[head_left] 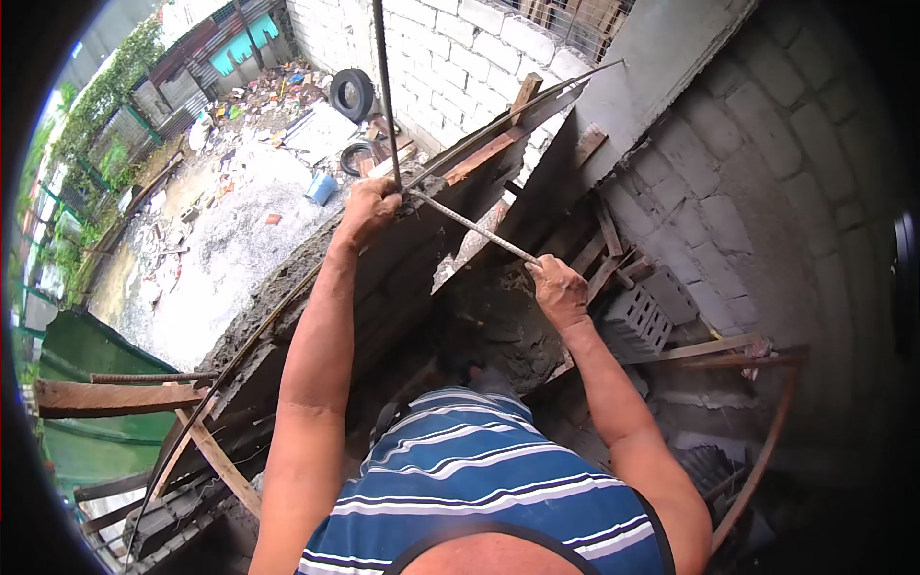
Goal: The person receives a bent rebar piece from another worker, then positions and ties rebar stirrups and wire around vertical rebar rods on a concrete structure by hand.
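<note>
My left hand (369, 213) is closed at the foot of an upright steel rebar (385, 91), on top of a rough concrete-topped wall (259, 311). From that spot a shorter ribbed metal rod (471, 225) slants down to the right. My right hand (559, 290) is wrapped around its lower end. Along the wall top runs a long thin rebar (508, 117), meeting the upright one beside my left fingers. What exactly sits inside my left fist is partly hidden.
Wooden formwork boards (489, 158) line the wall. Hollow blocks (644, 311) and loose timber lie to the right, by a block wall (767, 192). Beyond the wall are a gravel pile (235, 230), a blue bucket (321, 188) and tires (352, 95). A wooden beam (115, 398) juts out at left.
</note>
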The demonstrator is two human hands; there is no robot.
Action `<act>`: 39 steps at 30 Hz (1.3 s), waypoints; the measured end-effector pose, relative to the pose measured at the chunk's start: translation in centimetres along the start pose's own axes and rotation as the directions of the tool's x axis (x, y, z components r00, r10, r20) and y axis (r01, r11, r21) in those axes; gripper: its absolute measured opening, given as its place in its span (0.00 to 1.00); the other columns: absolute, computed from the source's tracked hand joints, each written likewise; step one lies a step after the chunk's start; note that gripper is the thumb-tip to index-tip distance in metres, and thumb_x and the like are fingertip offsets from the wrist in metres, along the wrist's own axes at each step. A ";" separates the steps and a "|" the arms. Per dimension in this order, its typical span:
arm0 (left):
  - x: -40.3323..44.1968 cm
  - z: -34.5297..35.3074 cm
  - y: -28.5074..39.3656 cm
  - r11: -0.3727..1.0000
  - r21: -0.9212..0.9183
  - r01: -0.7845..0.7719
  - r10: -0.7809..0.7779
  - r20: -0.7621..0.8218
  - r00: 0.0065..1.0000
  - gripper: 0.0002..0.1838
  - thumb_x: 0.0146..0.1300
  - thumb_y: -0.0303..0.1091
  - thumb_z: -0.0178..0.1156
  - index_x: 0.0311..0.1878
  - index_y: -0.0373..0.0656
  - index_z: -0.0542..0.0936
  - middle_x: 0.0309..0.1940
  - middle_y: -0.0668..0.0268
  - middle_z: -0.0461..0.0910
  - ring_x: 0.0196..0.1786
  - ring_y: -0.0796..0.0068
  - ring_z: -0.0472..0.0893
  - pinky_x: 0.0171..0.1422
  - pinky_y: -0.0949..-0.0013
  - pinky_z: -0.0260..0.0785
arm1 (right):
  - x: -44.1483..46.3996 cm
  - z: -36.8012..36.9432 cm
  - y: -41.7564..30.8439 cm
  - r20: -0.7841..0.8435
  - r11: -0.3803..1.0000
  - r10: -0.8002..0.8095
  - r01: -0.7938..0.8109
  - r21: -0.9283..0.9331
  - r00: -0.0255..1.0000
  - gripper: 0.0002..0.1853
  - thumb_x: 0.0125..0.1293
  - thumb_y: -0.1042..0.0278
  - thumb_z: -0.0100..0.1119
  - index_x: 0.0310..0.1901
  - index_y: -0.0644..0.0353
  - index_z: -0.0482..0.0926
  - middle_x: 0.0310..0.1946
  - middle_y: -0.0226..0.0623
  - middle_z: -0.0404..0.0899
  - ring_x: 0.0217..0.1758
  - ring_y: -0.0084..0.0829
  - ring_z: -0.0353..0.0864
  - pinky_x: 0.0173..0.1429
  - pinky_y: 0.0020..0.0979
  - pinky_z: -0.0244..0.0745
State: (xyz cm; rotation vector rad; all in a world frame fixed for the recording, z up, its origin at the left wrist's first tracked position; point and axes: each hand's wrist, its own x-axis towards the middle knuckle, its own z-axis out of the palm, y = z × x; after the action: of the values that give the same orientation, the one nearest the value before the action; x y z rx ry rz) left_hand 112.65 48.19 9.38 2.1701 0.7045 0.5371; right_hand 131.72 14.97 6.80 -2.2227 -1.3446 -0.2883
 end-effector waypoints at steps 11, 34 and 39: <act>-0.8 0.2 -0.4 0.980 0.194 -0.038 0.051 -0.060 0.997 0.25 0.50 0.31 0.62 0.55 0.42 0.84 0.54 0.51 0.83 0.64 0.49 0.77 0.70 0.53 0.67 | 0.9 -2.6 -2.5 0.505 0.893 0.232 -0.388 0.228 0.831 0.26 0.79 0.45 0.49 0.35 0.63 0.79 0.26 0.54 0.80 0.33 0.58 0.83 0.38 0.48 0.78; -2.2 0.4 -0.4 0.975 0.064 -0.211 0.220 -0.208 0.953 0.19 0.43 0.34 0.76 0.39 0.41 0.82 0.51 0.56 0.78 0.63 0.53 0.73 0.71 0.55 0.66 | 3.1 -6.3 -5.5 0.654 0.777 0.374 -0.607 0.166 0.657 0.29 0.81 0.46 0.43 0.30 0.64 0.75 0.17 0.41 0.75 0.14 0.38 0.76 0.22 0.42 0.75; -3.7 0.6 2.3 0.936 0.265 -0.232 0.276 -0.142 0.951 0.28 0.39 0.36 0.81 0.46 0.42 0.82 0.54 0.57 0.78 0.62 0.52 0.74 0.68 0.53 0.66 | 3.9 -7.1 -4.8 0.846 0.513 0.376 -0.845 0.149 0.377 0.29 0.79 0.38 0.45 0.32 0.58 0.72 0.16 0.26 0.67 0.15 0.21 0.67 0.19 0.34 0.71</act>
State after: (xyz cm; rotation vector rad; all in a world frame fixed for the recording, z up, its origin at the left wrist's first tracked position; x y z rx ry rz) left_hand 110.85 44.25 10.26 2.4881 0.6117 0.8255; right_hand 130.09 15.94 16.01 -2.1230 -0.5227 1.3115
